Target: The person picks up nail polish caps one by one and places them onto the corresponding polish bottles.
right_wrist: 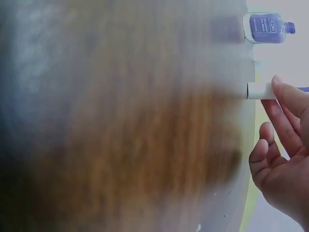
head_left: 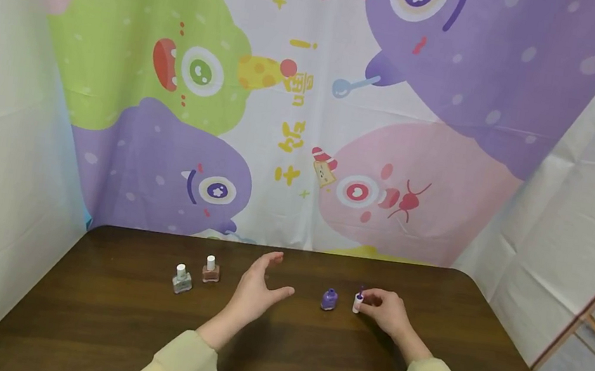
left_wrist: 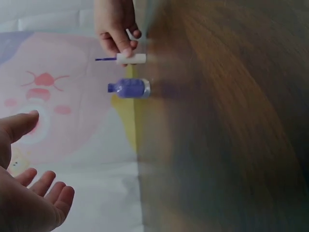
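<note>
Between thumb and fingers, my right hand point(head_left: 387, 313) pinches the white cap point(head_left: 357, 303) of a nail polish, its purple-coated brush pointing up. Just left of it stands the uncapped purple nail polish bottle point(head_left: 329, 300), upright with its threaded neck bare. In the right wrist view the cap point(right_wrist: 260, 91) has its flat end right at the table surface. My left hand point(head_left: 254, 288) is raised over the table to the left of the bottle, thumb and fingers spread apart, holding nothing.
Two capped nail polishes stand at the left: a grey one point(head_left: 182, 280) and a brown one point(head_left: 211, 270). The dark wooden table point(head_left: 282, 363) ends at a cartoon-printed curtain point(head_left: 292, 223). Pale cloth hangs on both sides.
</note>
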### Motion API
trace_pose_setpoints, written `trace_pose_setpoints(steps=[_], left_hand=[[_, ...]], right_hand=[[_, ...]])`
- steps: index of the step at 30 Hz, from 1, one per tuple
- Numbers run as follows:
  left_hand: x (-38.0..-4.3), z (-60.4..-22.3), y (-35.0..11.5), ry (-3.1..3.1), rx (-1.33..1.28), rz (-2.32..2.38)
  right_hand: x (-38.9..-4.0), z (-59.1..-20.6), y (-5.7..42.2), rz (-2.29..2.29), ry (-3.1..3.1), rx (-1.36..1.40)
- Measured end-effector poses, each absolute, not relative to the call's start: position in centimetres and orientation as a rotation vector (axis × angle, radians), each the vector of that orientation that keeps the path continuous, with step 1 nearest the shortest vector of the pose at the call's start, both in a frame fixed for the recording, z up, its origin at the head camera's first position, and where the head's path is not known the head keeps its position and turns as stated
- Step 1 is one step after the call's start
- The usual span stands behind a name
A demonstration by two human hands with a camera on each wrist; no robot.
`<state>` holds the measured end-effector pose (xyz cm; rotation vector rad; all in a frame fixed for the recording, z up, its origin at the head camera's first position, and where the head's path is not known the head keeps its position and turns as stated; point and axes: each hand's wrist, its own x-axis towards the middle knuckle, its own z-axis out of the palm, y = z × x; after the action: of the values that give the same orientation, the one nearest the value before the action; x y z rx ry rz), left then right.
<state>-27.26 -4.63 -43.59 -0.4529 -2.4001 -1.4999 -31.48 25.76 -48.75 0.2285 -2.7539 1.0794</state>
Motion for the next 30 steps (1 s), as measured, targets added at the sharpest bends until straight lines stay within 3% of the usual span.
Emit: trace_pose_setpoints(steps=[15,30], left_hand=[[-29.4,-45.9,-1.2,-2.419,-0.539,-1.640],[-29.9,-48.0,3.1,-2.525,-0.459,-1.600]], right_hand=[[-31.7,-48.9,25.8,1.083,-2.762,0.237],[-31.6,-48.8,26.0,1.064,-2.775,0.266]])
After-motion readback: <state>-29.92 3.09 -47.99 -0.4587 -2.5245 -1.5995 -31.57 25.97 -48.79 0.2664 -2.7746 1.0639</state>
